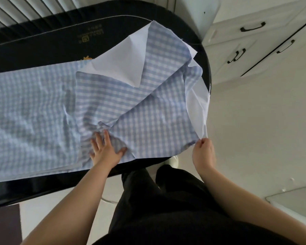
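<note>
A blue-and-white checked cloth (154, 112) with a plain white underside lies partly folded over itself on a black oval table (48, 41). Its right part is rumpled, and one corner is turned back to show white. My left hand (105, 150) presses flat on the cloth near the table's front edge, fingers spread. My right hand (202, 150) pinches the cloth's near right corner at the table's rim, lifting the white edge a little.
White cabinets with black handles (253, 29) stand to the right on a pale floor. A glass-topped surface (293, 200) sits at the lower right. Slatted panels (16, 7) run behind the table. My dark trousers are close to the table edge.
</note>
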Tool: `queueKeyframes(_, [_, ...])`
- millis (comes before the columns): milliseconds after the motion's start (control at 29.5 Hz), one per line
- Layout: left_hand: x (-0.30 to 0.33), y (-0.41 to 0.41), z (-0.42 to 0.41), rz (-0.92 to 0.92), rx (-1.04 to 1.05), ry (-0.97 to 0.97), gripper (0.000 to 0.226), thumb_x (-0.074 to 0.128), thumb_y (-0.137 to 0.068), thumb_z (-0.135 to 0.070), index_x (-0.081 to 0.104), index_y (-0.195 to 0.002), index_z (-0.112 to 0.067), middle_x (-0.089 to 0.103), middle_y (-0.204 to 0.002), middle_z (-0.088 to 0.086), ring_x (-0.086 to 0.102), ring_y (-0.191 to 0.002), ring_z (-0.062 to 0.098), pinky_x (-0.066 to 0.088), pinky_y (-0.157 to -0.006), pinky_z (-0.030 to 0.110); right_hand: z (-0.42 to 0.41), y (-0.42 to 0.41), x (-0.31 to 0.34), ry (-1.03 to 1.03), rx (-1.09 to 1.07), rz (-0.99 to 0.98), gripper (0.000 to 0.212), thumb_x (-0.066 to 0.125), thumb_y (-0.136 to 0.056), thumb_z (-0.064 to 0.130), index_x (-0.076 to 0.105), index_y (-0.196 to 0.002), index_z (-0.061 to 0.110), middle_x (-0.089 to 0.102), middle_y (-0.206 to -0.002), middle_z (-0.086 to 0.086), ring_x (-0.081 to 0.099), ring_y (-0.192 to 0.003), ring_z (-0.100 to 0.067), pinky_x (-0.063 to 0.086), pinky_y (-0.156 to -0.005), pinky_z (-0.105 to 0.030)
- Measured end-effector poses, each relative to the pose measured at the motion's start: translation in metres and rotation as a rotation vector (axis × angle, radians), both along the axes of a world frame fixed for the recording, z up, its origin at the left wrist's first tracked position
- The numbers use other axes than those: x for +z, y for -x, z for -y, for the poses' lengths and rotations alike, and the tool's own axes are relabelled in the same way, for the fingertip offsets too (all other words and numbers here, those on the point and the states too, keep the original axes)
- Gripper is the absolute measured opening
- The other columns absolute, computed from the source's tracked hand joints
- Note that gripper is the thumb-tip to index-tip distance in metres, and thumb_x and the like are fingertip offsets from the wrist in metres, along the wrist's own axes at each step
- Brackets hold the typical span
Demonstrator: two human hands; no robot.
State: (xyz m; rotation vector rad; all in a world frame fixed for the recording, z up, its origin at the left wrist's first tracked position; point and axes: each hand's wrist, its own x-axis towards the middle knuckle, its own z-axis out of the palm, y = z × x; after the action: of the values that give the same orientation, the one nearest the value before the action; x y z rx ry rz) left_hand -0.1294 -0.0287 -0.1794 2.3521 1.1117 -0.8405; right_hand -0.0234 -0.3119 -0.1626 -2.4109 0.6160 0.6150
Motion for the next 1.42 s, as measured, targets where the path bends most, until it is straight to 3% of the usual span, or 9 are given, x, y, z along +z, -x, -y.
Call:
queueKeyframes(203, [0.004,-0.003,0.001,-0.062,0.004,0.037,0.125,0.065,-0.069,-0.069,-0.026,-0.145,-0.031,-0.033,-0.153,0.003,-0.020,-0.143,0.032,0.011,-0.112,0.063,0.041,-0.018,0.031,-0.301,-0.033,0.161,0.019,0.039,-0.092,0.031,0.050,-0.084,0.017,0.056,-0.092,-0.003,0.059,-0.088,-0.027,0.054,-0.079,-0.049])
queueKeyframes(338, [0.007,-0.006,0.004,-0.127,-0.013,0.050,0.132,0.069,-0.064,-0.070,-0.031,-0.142,-0.030,-0.037,-0.151,0.004,-0.022,-0.143,0.034,0.012,-0.110,0.066,0.041,-0.046,0.066,-0.590,-0.152,0.145,0.019,0.039,-0.097,0.013,0.050,-0.082,0.014,0.060,-0.095,-0.012,0.065,-0.079,-0.016,0.058,-0.062,-0.035])
queueKeyframes(474, [0.008,-0.005,0.006,-0.137,-0.024,0.037,0.133,0.069,-0.064,-0.070,-0.032,-0.141,-0.032,-0.038,-0.151,0.001,-0.022,-0.143,0.033,0.013,-0.110,0.067,0.035,-0.069,0.101,-0.489,0.255,0.317,0.018,0.043,-0.099,0.014,0.047,-0.082,0.020,0.060,-0.085,-0.004,0.062,-0.066,-0.010,0.051,-0.071,-0.025])
queueKeyframes(609, [0.011,-0.008,0.006,-0.166,-0.025,0.034,0.131,0.070,-0.066,-0.068,-0.032,-0.142,-0.032,-0.038,-0.151,0.001,-0.022,-0.143,0.033,0.013,-0.111,0.065,0.064,-0.100,0.110,-0.293,0.452,0.359,0.011,0.047,-0.097,0.014,0.053,-0.088,0.014,0.057,-0.073,0.004,0.051,-0.064,-0.010,0.036,-0.058,-0.015])
queueKeyframes(778, [0.011,-0.009,0.006,-0.199,-0.034,0.035,0.132,0.068,-0.067,-0.069,-0.034,-0.141,-0.029,-0.039,-0.150,0.004,-0.022,-0.142,0.034,0.011,-0.113,0.062,0.068,-0.076,0.071,-0.698,-0.320,-0.065,0.023,0.037,-0.102,0.022,0.050,-0.083,0.017,0.054,-0.078,-0.006,0.045,-0.036,-0.008,0.030,-0.037,-0.015])
queueKeyframes(948, [0.010,-0.008,0.006,-0.180,-0.044,0.024,0.132,0.069,-0.066,-0.068,-0.029,-0.144,-0.027,-0.038,-0.151,0.006,-0.023,-0.142,0.035,0.007,-0.115,0.059,0.051,-0.019,0.049,-0.590,-0.405,-0.031,0.045,0.053,-0.089,0.054,0.041,-0.115,0.019,0.056,-0.106,0.000,0.062,-0.070,-0.017,0.050,-0.055,-0.030])
queueKeyframes(1049, [0.010,-0.009,0.007,-0.168,-0.039,0.022,0.133,0.071,-0.065,-0.067,-0.027,-0.145,-0.026,-0.036,-0.152,0.006,-0.024,-0.142,0.034,0.007,-0.115,0.058,0.039,0.001,0.028,-0.538,-0.497,-0.004,0.037,0.062,-0.089,0.037,0.040,-0.110,0.017,0.054,-0.111,-0.006,0.059,-0.073,-0.014,0.053,-0.060,-0.031])
queueKeyframes(1185, [0.010,-0.007,0.005,-0.167,-0.062,0.011,0.133,0.070,-0.064,-0.069,-0.026,-0.145,-0.025,-0.034,-0.152,0.007,-0.025,-0.141,0.033,0.004,-0.115,0.058,0.039,-0.012,0.016,-0.632,-1.027,-0.192,0.027,0.040,-0.098,0.012,0.047,-0.123,0.006,0.055,-0.121,-0.011,0.058,-0.076,-0.020,0.056,-0.078,-0.040])
queueKeyframes(1421, [0.012,-0.007,0.006,-0.157,-0.054,0.017,0.132,0.071,-0.066,-0.067,-0.027,-0.145,-0.025,-0.034,-0.153,0.005,-0.023,-0.142,0.033,0.007,-0.113,0.061,0.025,-0.003,0.016,-0.659,-0.821,-0.104,0.032,0.046,-0.092,0.005,0.051,-0.123,-0.002,0.054,-0.086,-0.004,0.055,-0.077,-0.015,0.054,-0.083,-0.039])
